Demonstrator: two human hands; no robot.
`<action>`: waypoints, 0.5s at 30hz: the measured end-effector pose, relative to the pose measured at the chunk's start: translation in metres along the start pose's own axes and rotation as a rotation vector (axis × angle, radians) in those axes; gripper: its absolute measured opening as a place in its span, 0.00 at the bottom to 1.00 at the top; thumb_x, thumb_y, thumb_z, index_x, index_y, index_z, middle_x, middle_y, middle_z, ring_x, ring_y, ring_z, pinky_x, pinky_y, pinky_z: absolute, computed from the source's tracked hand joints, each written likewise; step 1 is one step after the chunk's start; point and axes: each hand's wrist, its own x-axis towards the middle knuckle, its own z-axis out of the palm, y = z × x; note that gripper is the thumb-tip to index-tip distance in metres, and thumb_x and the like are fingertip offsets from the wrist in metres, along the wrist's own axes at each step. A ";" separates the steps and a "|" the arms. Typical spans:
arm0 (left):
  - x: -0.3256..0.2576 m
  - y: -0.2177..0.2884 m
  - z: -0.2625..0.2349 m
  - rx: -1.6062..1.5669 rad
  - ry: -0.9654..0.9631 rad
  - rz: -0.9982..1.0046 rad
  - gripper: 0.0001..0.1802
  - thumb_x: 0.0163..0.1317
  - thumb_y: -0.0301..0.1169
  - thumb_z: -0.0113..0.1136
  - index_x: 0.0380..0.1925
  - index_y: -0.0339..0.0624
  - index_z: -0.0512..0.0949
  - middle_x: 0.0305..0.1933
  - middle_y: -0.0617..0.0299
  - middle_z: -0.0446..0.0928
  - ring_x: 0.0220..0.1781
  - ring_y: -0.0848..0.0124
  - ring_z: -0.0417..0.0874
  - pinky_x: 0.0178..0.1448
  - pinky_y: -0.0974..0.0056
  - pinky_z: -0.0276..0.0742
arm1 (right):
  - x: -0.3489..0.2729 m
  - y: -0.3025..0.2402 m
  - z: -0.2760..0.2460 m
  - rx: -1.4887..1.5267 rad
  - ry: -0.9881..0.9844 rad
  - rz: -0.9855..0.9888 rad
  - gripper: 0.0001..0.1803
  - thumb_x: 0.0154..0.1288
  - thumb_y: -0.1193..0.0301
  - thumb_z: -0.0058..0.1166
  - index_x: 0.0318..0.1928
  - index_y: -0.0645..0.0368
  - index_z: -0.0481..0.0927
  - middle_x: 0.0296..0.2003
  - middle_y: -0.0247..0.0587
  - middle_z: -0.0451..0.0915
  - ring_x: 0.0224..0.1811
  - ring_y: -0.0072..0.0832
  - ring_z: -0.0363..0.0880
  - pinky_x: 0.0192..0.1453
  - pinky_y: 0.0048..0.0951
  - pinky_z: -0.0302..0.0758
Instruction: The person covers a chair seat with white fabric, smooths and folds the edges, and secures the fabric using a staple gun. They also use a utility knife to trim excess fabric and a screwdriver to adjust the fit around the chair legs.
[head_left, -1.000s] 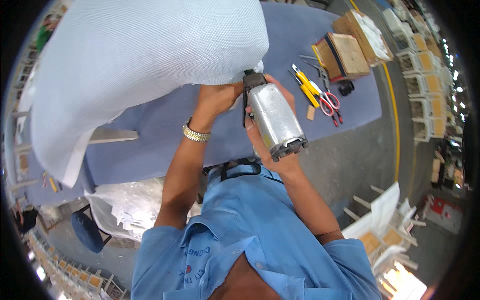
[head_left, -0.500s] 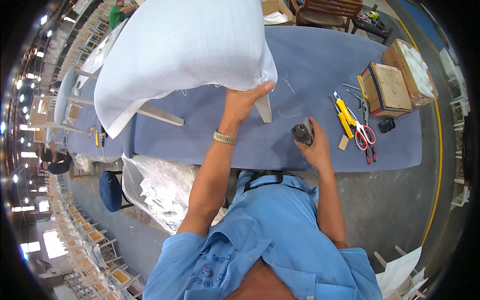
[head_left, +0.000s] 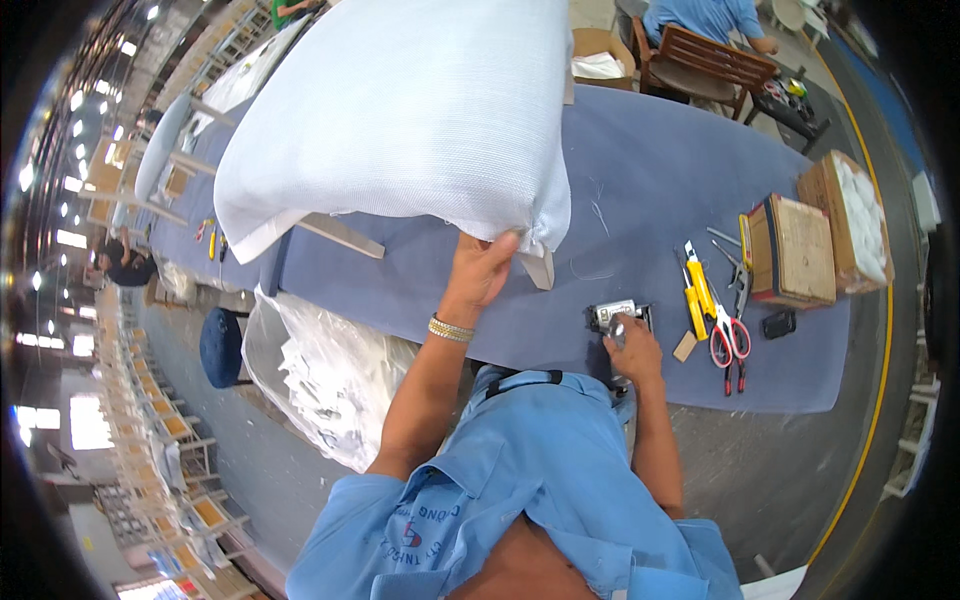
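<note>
My left hand (head_left: 482, 268) grips the near edge of a large white fabric-covered cushion (head_left: 410, 120) that rests on a wooden frame on the long blue table (head_left: 640, 180). A gold bracelet circles that wrist. My right hand (head_left: 632, 345) rests on a silver staple gun (head_left: 612, 316) that sits on the table's front edge, fingers wrapped over its top. The lower part of the tool is hidden by the hand.
Right of the staple gun lie yellow utility knives (head_left: 697, 290), red-handled scissors (head_left: 730, 340), pliers and a small black object. Two open cardboard boxes (head_left: 800, 250) stand at the table's right end. A clear bag of white pieces (head_left: 330, 380) and a blue stool (head_left: 222, 345) stand below. Another person sits beyond the table.
My right hand has lowered the staple gun from beside the cushion down onto the table's front edge. The left hand keeps its hold on the cushion's edge.
</note>
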 end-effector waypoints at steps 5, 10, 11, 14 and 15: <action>-0.017 0.017 -0.010 -0.235 0.081 0.069 0.39 0.64 0.47 0.69 0.70 0.49 0.63 0.72 0.61 0.66 0.73 0.59 0.67 0.77 0.45 0.60 | -0.020 -0.124 -0.112 0.855 0.317 -0.541 0.15 0.69 0.69 0.56 0.52 0.63 0.81 0.45 0.46 0.86 0.44 0.36 0.87 0.50 0.35 0.82; -0.013 0.029 -0.009 -0.146 0.016 0.006 0.38 0.64 0.48 0.69 0.69 0.51 0.65 0.73 0.62 0.65 0.75 0.58 0.65 0.78 0.43 0.58 | -0.111 -0.207 -0.186 1.445 0.419 -1.310 0.22 0.70 0.49 0.59 0.50 0.50 0.72 0.48 0.46 0.76 0.42 0.37 0.78 0.48 0.45 0.77; -0.010 0.030 -0.009 -0.136 0.029 0.007 0.38 0.64 0.48 0.69 0.69 0.50 0.65 0.73 0.63 0.66 0.75 0.58 0.65 0.78 0.44 0.58 | -0.117 -0.212 -0.192 1.501 0.368 -1.380 0.20 0.70 0.51 0.59 0.48 0.52 0.72 0.45 0.47 0.78 0.40 0.37 0.79 0.44 0.43 0.78; -0.007 0.030 -0.019 -0.106 0.113 0.008 0.36 0.63 0.46 0.69 0.68 0.49 0.67 0.73 0.63 0.67 0.75 0.59 0.65 0.78 0.44 0.58 | -0.115 -0.244 -0.198 1.651 0.305 -1.537 0.12 0.75 0.62 0.55 0.40 0.58 0.73 0.35 0.47 0.83 0.31 0.35 0.83 0.33 0.31 0.81; -0.004 0.031 -0.021 -0.110 0.097 0.004 0.35 0.63 0.45 0.70 0.67 0.48 0.68 0.72 0.63 0.68 0.74 0.60 0.65 0.78 0.45 0.58 | -0.114 -0.248 -0.196 1.668 0.275 -1.580 0.11 0.76 0.66 0.53 0.38 0.59 0.72 0.33 0.47 0.85 0.30 0.35 0.84 0.32 0.28 0.82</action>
